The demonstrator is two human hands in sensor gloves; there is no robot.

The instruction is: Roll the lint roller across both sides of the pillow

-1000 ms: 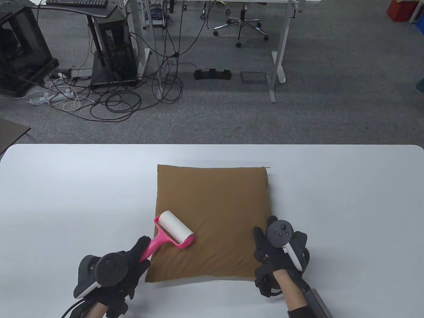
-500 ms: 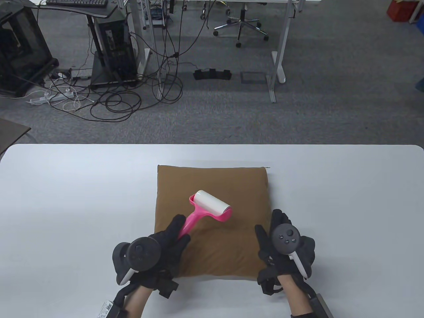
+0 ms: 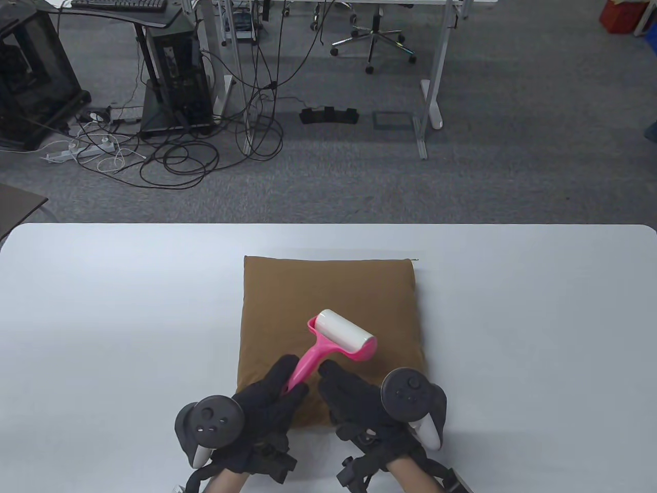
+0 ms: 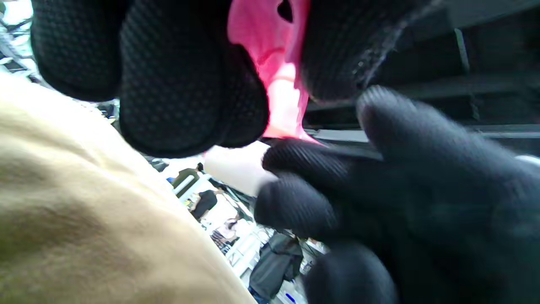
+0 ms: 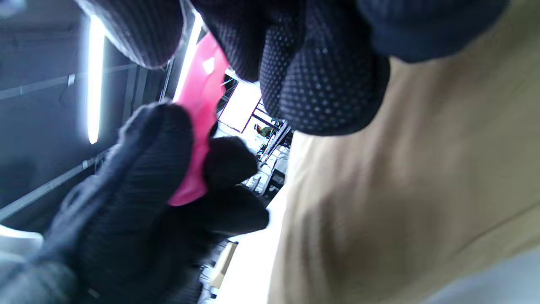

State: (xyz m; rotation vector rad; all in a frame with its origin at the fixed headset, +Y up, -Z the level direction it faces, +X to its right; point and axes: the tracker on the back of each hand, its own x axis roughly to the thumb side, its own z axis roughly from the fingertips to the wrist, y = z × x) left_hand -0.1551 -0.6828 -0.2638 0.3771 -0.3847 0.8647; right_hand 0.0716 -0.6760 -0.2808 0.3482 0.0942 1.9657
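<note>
A brown pillow (image 3: 328, 298) lies flat in the middle of the white table (image 3: 102, 308). A lint roller (image 3: 343, 336) with a pink handle and a white roll rests on the pillow's near right part. My left hand (image 3: 288, 384) grips the handle's lower end; the left wrist view shows its fingers (image 4: 190, 84) wrapped around the pink handle (image 4: 270, 50). My right hand (image 3: 333, 377) lies over the pillow's near edge, fingers stretched to the handle just right of the left hand. In the right wrist view the handle (image 5: 198, 105) stands between its thumb and fingers (image 5: 329, 76), not clasped.
The table's far edge (image 3: 328, 224) borders grey carpet with desks, a chair and cables beyond. Bare table top lies left (image 3: 128, 334) and right (image 3: 539, 334) of the pillow.
My left hand carried the roller from the pillow's near left corner rightward to its near right part. My right hand left the pillow's right edge and moved left to the handle.
</note>
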